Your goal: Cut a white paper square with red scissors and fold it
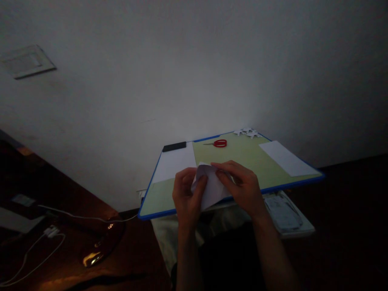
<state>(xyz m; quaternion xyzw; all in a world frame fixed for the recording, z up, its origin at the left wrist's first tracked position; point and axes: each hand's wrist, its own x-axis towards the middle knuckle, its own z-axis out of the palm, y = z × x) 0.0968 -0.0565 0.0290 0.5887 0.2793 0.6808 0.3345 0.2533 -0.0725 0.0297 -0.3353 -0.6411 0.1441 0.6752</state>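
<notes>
A piece of white paper [213, 190] is held up between my two hands, above the near edge of the small table. Its top part curves over, as if bent or folded. My left hand [188, 194] pinches its left side, thumb on the face turned to me. On the upper right side my right hand [241, 182] grips it with thumb and fingers. Beyond the hands, red-handled scissors [220, 143] lie on the pale green tabletop [242, 157], blades pointing left.
White sheets lie at the left [178, 163] and right [286, 157] of the blue-rimmed table. A dark flat object [174, 146] rests at the back left, and small white paper pieces [247, 132] are heaped at the back right. Behind stands a wall [194, 81]. A white cable [91, 219] runs at left.
</notes>
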